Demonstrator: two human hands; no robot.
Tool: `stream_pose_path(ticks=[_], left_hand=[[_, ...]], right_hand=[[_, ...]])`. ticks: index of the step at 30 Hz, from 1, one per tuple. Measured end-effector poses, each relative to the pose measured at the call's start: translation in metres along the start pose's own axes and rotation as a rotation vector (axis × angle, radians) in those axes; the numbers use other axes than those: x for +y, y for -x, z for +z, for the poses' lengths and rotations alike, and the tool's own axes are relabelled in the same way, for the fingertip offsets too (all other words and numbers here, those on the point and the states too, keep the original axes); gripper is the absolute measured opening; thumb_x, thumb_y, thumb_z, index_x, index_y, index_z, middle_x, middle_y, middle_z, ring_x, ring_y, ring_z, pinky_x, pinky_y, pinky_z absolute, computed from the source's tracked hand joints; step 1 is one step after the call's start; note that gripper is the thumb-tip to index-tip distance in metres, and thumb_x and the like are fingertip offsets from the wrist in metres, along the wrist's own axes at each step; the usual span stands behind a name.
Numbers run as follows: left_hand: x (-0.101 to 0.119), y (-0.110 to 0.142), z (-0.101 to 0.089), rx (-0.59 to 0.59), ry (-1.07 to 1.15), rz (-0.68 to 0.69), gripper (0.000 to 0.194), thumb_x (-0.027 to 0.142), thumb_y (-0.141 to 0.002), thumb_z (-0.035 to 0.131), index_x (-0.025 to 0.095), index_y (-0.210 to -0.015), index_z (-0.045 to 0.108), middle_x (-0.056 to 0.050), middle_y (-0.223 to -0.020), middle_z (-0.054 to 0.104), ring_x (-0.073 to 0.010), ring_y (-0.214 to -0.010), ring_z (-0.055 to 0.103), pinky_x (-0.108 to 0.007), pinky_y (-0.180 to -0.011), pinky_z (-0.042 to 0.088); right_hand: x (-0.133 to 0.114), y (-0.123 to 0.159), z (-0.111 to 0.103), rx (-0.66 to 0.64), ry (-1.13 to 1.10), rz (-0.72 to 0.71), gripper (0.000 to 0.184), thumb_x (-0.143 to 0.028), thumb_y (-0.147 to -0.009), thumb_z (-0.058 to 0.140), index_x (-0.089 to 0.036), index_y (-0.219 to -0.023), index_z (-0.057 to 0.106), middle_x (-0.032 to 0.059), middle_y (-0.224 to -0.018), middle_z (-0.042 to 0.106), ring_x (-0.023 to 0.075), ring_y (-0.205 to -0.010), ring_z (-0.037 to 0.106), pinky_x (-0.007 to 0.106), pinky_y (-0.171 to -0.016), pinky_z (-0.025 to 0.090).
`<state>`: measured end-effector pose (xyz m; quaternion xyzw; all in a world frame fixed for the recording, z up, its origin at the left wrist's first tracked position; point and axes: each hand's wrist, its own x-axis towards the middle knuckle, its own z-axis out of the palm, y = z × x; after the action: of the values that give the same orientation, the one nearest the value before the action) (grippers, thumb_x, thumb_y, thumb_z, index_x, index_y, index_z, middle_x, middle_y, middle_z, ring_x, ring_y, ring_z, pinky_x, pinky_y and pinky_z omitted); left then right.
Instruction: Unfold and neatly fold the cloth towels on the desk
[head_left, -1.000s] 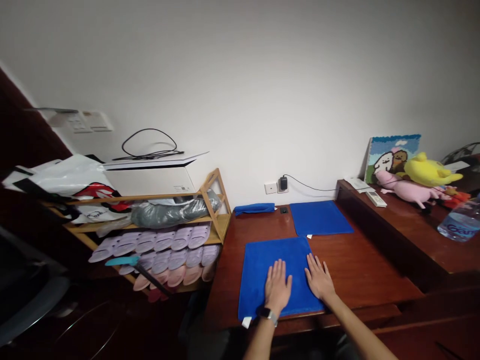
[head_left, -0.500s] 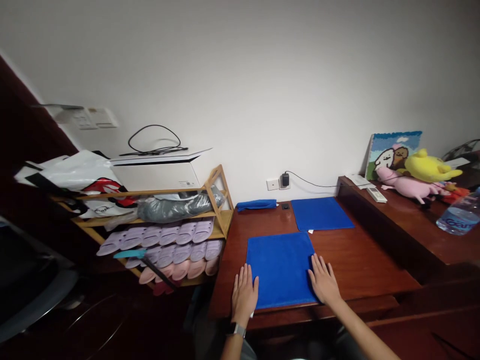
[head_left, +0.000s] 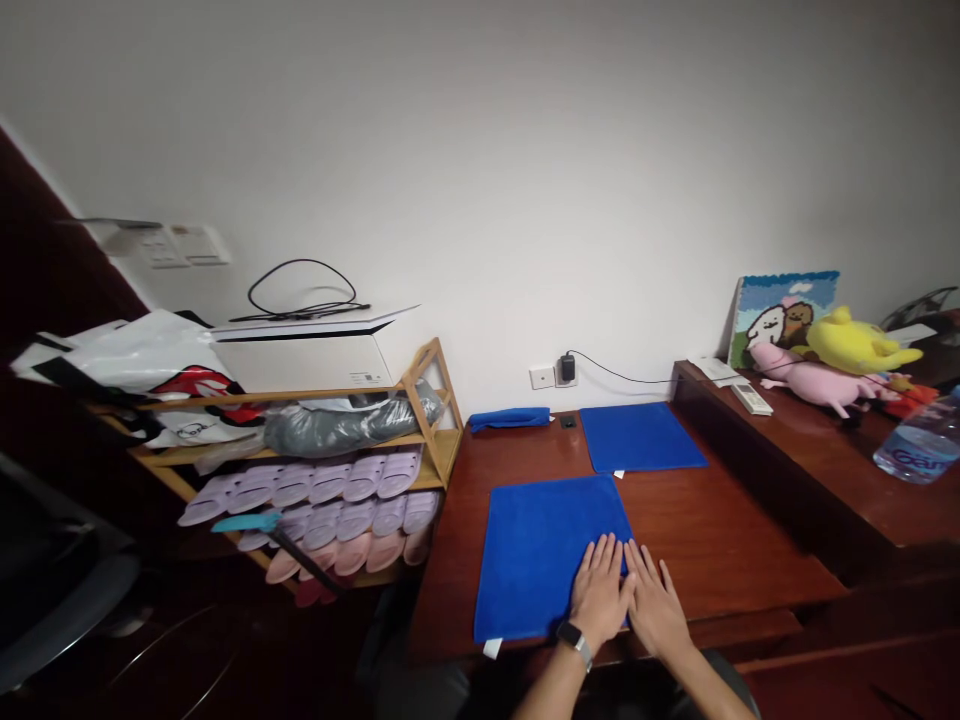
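Note:
A blue cloth [head_left: 540,545] lies spread flat near the front edge of the brown wooden desk [head_left: 735,550], its white tag at the lower left corner. My left hand [head_left: 601,590] rests flat on the right part of this cloth, fingers stretched out. Beside it, almost touching, my right hand [head_left: 657,603] lies flat at the cloth's right edge, fingers extended too. Neither hand grips anything. Farther back on the desk is a second blue cloth [head_left: 643,437], folded flat. A narrow folded blue cloth [head_left: 510,418] sits by the wall at the back left.
On the left, a wooden rack [head_left: 450,450] carries a white box [head_left: 307,362] and several slippers [head_left: 330,482]. The raised surface at right holds a remote control [head_left: 751,400], plush toys [head_left: 855,342] and a water bottle [head_left: 919,440]. A black plug [head_left: 568,367] sits in the wall socket.
My left hand has moved right, from the cloth's left edge across to its right side beside my right hand. The right hand stays near the right edge. The view has shifted slightly.

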<state>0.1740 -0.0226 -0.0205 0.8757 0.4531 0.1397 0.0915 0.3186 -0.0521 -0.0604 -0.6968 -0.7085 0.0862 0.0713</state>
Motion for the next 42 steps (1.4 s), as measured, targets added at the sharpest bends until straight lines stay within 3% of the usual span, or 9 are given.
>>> stream_pose_path(ticks=[3,9,12,17,23,28,33,37,42], left_hand=[[-0.032,0.024,-0.001,0.037,-0.060,-0.111,0.063,0.049,-0.110,0.023,0.023,-0.167,0.030,-0.004,-0.171,0.033,-0.0222,-0.160,0.028,-0.048,-0.132,0.028],[-0.143,0.114,-0.024,0.138,-0.267,-0.500,0.065,0.051,-0.109,0.029,0.020,-0.166,0.033,-0.009,-0.170,0.034,-0.0284,-0.158,0.033,-0.052,-0.129,0.033],[-0.166,0.137,-0.023,0.214,-0.330,-0.530,0.065,0.048,-0.109,0.030,0.018,-0.167,0.031,-0.010,-0.169,0.036,-0.0277,-0.157,0.035,-0.051,-0.128,0.034],[-0.164,0.137,-0.017,0.277,-0.351,-0.508,0.063,0.044,-0.110,0.029,0.014,-0.164,0.036,-0.012,-0.168,0.039,-0.0264,-0.156,0.038,-0.049,-0.128,0.035],[-0.163,0.137,-0.018,0.301,-0.329,-0.496,0.062,0.044,-0.110,0.031,0.016,-0.165,0.034,-0.012,-0.168,0.040,-0.0269,-0.155,0.040,-0.050,-0.127,0.036],[-0.165,0.141,-0.016,0.318,-0.328,-0.498,0.062,0.044,-0.109,0.032,0.016,-0.165,0.035,-0.012,-0.167,0.042,-0.0264,-0.154,0.042,-0.049,-0.126,0.038],[-0.163,0.139,-0.019,0.347,-0.301,-0.486,0.061,0.042,-0.108,0.037,0.020,-0.165,0.035,-0.012,-0.165,0.046,-0.0274,-0.152,0.044,-0.051,-0.125,0.040],[-0.150,0.138,-0.040,0.408,-0.215,-0.467,0.056,0.040,-0.108,0.039,0.020,-0.161,0.044,-0.013,-0.163,0.050,-0.0277,-0.149,0.049,-0.053,-0.122,0.044],[-0.144,0.184,-0.049,0.482,-0.147,-0.370,0.039,0.041,-0.107,0.045,0.027,-0.137,0.067,-0.009,-0.143,0.068,-0.0259,-0.131,0.066,-0.045,-0.106,0.059]], right_hand=[[0.000,0.000,0.001,0.009,-0.003,0.017,0.070,-0.051,-0.105,0.017,-0.020,-0.168,0.024,-0.0021,-0.174,0.019,0.0252,-0.163,0.015,0.052,-0.133,0.014],[0.000,0.000,0.002,0.024,-0.020,0.022,0.070,-0.053,-0.105,0.020,-0.024,-0.169,0.026,-0.0011,-0.173,0.023,0.0273,-0.163,0.018,0.054,-0.133,0.014],[0.002,0.002,0.001,0.035,-0.024,0.008,0.069,-0.050,-0.105,0.022,-0.023,-0.168,0.030,0.0009,-0.173,0.026,0.0289,-0.162,0.021,0.057,-0.132,0.013],[0.001,-0.014,-0.014,-0.027,-0.020,0.032,0.068,-0.049,-0.105,0.022,-0.021,-0.166,0.035,0.0037,-0.171,0.035,0.0292,-0.161,0.026,0.059,-0.131,0.013],[-0.010,-0.099,-0.053,-0.063,-0.097,0.039,0.068,-0.049,-0.108,0.016,-0.020,-0.169,0.024,0.0027,-0.175,0.023,0.0225,-0.163,0.018,0.047,-0.132,0.017],[-0.010,-0.148,-0.046,-0.106,-0.057,-0.012,0.070,-0.048,-0.107,0.017,-0.018,-0.169,0.021,0.0033,-0.177,0.018,0.0219,-0.164,0.011,0.046,-0.133,0.010],[-0.005,-0.154,-0.026,-0.054,-0.043,-0.016,0.070,-0.049,-0.107,0.014,-0.018,-0.170,0.021,0.0023,-0.176,0.020,0.0208,-0.164,0.012,0.045,-0.133,0.008],[-0.008,-0.152,-0.038,-0.023,-0.074,-0.009,0.068,-0.045,-0.107,0.022,-0.017,-0.168,0.028,0.0033,-0.175,0.025,0.0234,-0.163,0.016,0.048,-0.133,0.012],[0.002,-0.091,-0.045,0.257,-0.162,-0.239,0.050,-0.030,-0.104,0.034,-0.021,-0.142,0.066,0.0123,-0.154,0.059,0.0278,-0.143,0.053,0.049,-0.122,0.039]])
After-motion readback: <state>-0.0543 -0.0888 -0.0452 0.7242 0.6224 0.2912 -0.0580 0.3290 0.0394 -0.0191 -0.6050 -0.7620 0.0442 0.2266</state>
